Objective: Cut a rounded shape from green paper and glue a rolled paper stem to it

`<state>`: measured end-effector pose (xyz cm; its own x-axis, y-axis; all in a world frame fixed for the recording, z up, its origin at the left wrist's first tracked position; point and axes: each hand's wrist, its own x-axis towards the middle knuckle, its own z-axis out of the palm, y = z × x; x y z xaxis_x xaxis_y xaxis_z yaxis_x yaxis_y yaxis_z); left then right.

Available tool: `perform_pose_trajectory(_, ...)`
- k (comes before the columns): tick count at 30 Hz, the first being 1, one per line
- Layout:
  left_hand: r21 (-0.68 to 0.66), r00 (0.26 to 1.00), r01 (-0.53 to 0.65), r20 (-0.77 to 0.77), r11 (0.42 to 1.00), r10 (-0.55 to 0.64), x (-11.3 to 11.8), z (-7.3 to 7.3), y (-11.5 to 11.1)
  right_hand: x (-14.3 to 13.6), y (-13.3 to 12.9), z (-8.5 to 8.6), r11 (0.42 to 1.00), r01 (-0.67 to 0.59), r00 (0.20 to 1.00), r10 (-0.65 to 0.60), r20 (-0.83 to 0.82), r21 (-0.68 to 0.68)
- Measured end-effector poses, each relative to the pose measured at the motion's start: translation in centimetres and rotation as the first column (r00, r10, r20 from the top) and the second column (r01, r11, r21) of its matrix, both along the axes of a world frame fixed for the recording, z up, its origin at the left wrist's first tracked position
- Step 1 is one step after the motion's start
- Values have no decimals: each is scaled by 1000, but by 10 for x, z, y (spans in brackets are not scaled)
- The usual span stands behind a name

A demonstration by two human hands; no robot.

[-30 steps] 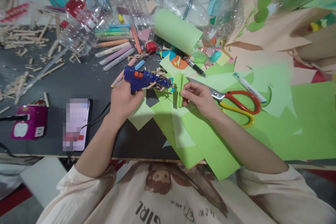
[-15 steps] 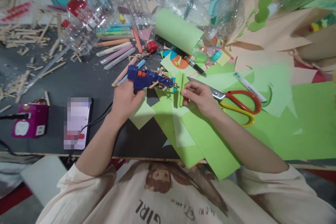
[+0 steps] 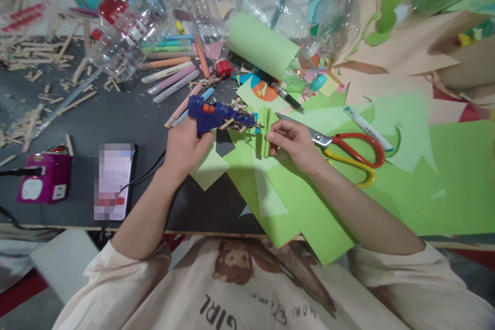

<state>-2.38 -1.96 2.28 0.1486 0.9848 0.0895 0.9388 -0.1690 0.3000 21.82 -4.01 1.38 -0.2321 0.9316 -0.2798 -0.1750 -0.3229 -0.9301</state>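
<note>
My left hand [image 3: 188, 145] is wrapped round the handle of a blue glue gun [image 3: 216, 114], whose nozzle points right. Wood bits cling to the gun's front part. Between thumb and fingers, my right hand [image 3: 290, 142] pinches a narrow folded strip of green paper [image 3: 265, 133], held upright. The nozzle tip is at the strip's left side; whether they touch I cannot tell. Below lie sheets of green paper [image 3: 305, 201]. Scissors [image 3: 336, 144] with red and yellow handles rest beside my right hand, partly behind it.
Markers [image 3: 172, 82] and a bottle wrapped in green paper [image 3: 263, 46] lie beyond my hands. Clear plastic bottles [image 3: 131, 31] and wood sticks [image 3: 38, 56] are at the back and left. A phone [image 3: 114, 180], with a cable across it, and a purple power box [image 3: 45, 178] sit at left.
</note>
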Motion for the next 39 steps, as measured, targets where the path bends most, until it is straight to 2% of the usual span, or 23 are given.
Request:
perform_pose_trajectory(10, -17, 996, -17, 85, 1000, 19, 5, 8, -4, 1, 0, -2, 999, -19, 1000, 18, 19, 31)
perform_pose_trajectory(16, -23, 992, -80, 99, 997, 82, 8, 10, -6, 1, 0, -2, 1000, -8, 1000, 8, 13, 24)
perform_pose_trajectory(21, -28, 990, -58, 126, 998, 61, 11, 16, -8, 0, 0, 0, 1000, 3, 1000, -3, 16, 10)
perform_pose_trajectory(26, 11, 993, -23, 117, 1000, 21, 7, 11, -5, -1, 0, 2, 999, 28, 1000, -27, 11, -20)
perform_pose_trajectory(31, -24, 998, -40, 37, 999, 41, 3, 4, -2, -2, 0, 1, 998, 44, 999, -44, -17, -36)
perform_pose_trajectory(36, -72, 1000, -12, 23, 997, 14, 4, 10, -4, -1, 0, 1, 999, 34, 999, -33, 2, -34)
perform_pose_trajectory(39, -57, 1000, 8, 29, 998, -7, 3, 10, -4, -1, 0, 1, 1000, 27, 1000, -26, 17, -16)
